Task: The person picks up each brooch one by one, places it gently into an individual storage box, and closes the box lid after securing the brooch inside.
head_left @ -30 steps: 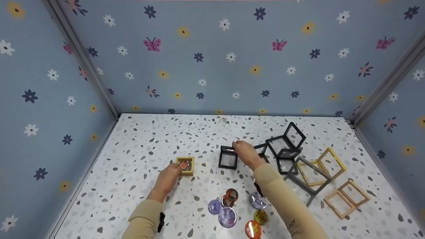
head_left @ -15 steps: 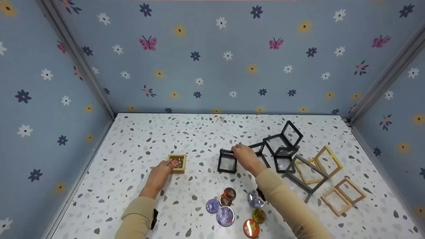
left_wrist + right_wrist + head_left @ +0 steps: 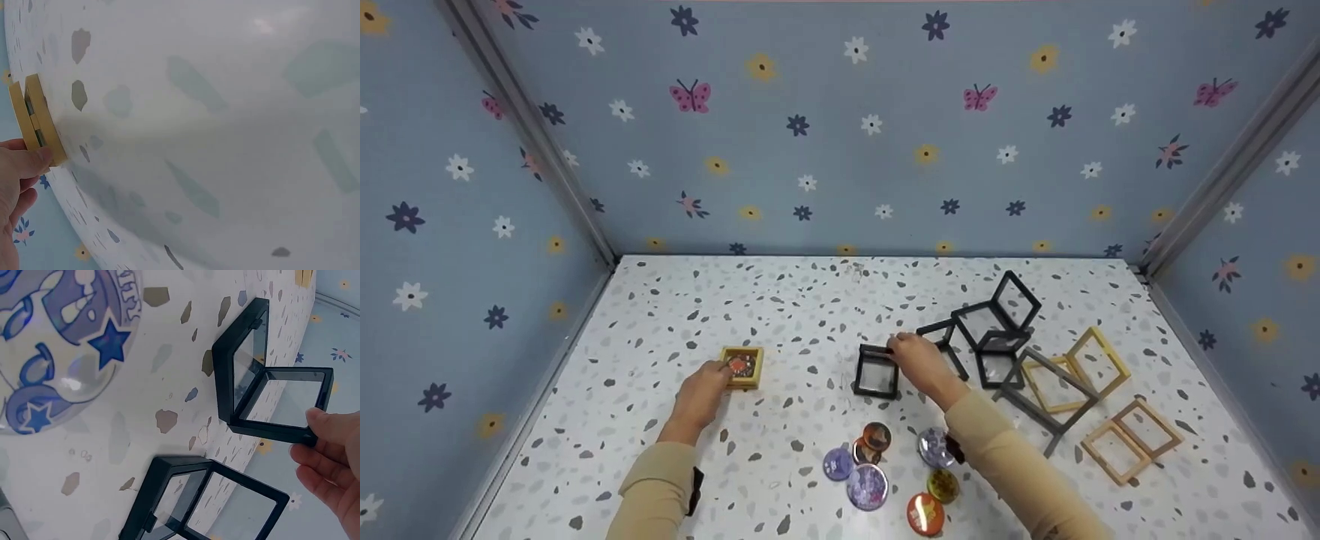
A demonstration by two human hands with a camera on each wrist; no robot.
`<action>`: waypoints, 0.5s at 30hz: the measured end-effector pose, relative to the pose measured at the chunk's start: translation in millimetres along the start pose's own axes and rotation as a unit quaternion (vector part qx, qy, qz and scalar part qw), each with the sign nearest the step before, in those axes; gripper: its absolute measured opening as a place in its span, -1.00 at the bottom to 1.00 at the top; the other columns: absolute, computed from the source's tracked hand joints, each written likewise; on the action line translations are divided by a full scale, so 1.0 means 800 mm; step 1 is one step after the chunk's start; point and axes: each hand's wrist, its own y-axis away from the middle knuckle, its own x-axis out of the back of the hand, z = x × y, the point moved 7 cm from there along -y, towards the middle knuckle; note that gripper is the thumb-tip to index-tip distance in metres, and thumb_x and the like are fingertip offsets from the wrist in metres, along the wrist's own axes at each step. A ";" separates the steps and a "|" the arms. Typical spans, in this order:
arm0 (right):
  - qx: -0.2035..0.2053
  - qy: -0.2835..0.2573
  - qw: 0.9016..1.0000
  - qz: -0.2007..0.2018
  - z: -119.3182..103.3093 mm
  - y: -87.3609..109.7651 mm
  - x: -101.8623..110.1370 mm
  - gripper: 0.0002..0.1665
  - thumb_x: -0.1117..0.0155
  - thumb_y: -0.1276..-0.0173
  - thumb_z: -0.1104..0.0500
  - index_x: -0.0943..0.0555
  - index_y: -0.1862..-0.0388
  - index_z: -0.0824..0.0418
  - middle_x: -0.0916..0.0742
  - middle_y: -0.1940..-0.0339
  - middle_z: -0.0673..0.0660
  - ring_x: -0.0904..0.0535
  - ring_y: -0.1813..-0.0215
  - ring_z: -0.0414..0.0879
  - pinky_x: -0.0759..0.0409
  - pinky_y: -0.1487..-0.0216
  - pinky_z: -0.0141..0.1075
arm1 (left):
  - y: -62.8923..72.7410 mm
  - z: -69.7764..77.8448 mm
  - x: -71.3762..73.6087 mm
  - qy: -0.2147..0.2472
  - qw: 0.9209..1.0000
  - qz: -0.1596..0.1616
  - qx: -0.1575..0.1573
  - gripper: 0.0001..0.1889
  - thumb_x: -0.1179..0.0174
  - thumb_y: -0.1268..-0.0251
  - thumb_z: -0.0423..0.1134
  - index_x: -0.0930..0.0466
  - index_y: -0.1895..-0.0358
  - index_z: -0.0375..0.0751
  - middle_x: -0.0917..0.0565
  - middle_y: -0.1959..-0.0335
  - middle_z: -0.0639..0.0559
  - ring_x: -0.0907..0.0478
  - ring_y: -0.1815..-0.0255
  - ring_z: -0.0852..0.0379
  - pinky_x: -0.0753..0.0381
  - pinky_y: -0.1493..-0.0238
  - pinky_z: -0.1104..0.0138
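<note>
My left hand [image 3: 701,394] pinches the near left corner of a small square yellow display frame [image 3: 760,366], with a round red-and-dark badge [image 3: 741,365] inside it. In the left wrist view the thumb presses the side of the yellow frame [image 3: 49,126], which is against or just over the table. At the middle, my right hand [image 3: 926,367] holds the raised half of a hinged black display frame [image 3: 876,394]. Thumb and fingers pinch a corner of that black frame [image 3: 225,382] in the right wrist view; its two halves are spread at the hinge, with clear film inside.
Several round badges lie in front, including a purple one [image 3: 868,487] and an orange one [image 3: 925,514]. On the right stand more unfolded frames: black [image 3: 1016,301], grey [image 3: 1039,416], yellow [image 3: 1099,364] and light wood [image 3: 1132,442]. Patterned walls [image 3: 840,135] enclose the speckled table.
My left hand has moved left across the table with the yellow frame and its badge. The right hand keeps hold of the black frame, which has come slightly nearer. The head view has shifted a little.
</note>
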 end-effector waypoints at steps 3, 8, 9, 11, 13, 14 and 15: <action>-0.006 -0.010 1.000 -0.001 0.000 0.003 0.002 -0.96 -0.22 -0.13 0.32 -0.55 0.45 0.31 -0.58 0.52 0.15 -0.54 0.47 0.03 -0.51 0.44 -0.19 | 0.002 -0.003 0.002 -0.025 1.000 0.002 -0.012 -0.52 -0.31 0.41 -0.67 -0.50 0.21 -0.39 -0.50 0.16 -0.30 -0.46 0.12 -0.18 -0.46 0.11 0.10; -0.014 -0.017 1.000 -0.003 -0.001 0.010 0.004 -0.92 -0.22 -0.13 0.31 -0.58 0.37 0.31 -0.60 0.48 0.15 -0.55 0.43 0.02 -0.53 0.38 -0.21 | 0.005 -0.009 0.010 -0.047 0.998 0.028 -0.026 -0.71 -0.20 0.18 -0.65 -0.54 0.26 -0.41 -0.54 0.26 -0.27 -0.50 0.20 -0.14 -0.50 0.18 0.14; -0.015 -0.020 1.000 -0.004 -0.002 0.012 0.005 -0.91 -0.22 -0.13 0.31 -0.58 0.36 0.31 -0.60 0.47 0.15 -0.56 0.42 0.02 -0.53 0.36 -0.21 | 0.006 -0.011 0.011 -0.052 0.998 0.033 -0.028 -0.75 -0.17 0.12 -0.64 -0.54 0.29 -0.40 -0.54 0.29 -0.27 -0.51 0.22 -0.13 -0.51 0.21 0.15; -0.019 -0.028 0.999 -0.009 -0.002 0.015 0.005 -0.87 -0.21 -0.13 0.32 -0.58 0.30 0.32 -0.62 0.42 0.17 -0.56 0.38 0.04 -0.54 0.32 -0.19 | 0.008 -0.014 0.013 -0.062 0.997 0.034 -0.029 -0.77 -0.17 0.11 -0.63 -0.54 0.30 -0.40 -0.54 0.31 -0.25 -0.51 0.23 -0.11 -0.51 0.21 0.17; -0.024 -0.035 0.999 -0.012 -0.002 0.018 0.005 -0.84 -0.20 -0.14 0.32 -0.58 0.27 0.33 -0.63 0.37 0.20 -0.57 0.34 0.07 -0.54 0.28 -0.17 | 0.009 -0.016 0.014 -0.064 0.997 0.030 -0.029 -0.78 -0.17 0.10 -0.62 -0.54 0.30 -0.39 -0.54 0.31 -0.23 -0.51 0.23 -0.10 -0.51 0.20 0.18; -0.025 -0.035 0.999 -0.012 -0.002 0.019 0.006 -0.84 -0.20 -0.14 0.31 -0.58 0.27 0.32 -0.63 0.35 0.21 -0.57 0.33 0.08 -0.54 0.26 -0.15 | 0.010 -0.016 0.014 -0.063 0.997 0.028 -0.028 -0.78 -0.17 0.09 -0.62 -0.54 0.30 -0.39 -0.53 0.30 -0.23 -0.50 0.22 -0.10 -0.51 0.20 0.19; -0.025 -0.034 0.999 -0.011 -0.002 0.021 0.006 -0.85 -0.20 -0.14 0.31 -0.57 0.28 0.32 -0.63 0.33 0.22 -0.57 0.32 0.09 -0.54 0.25 -0.14 | 0.011 -0.017 0.014 -0.062 0.997 0.025 -0.027 -0.78 -0.16 0.08 -0.61 -0.53 0.29 -0.39 -0.53 0.28 -0.23 -0.50 0.21 -0.10 -0.51 0.18 0.19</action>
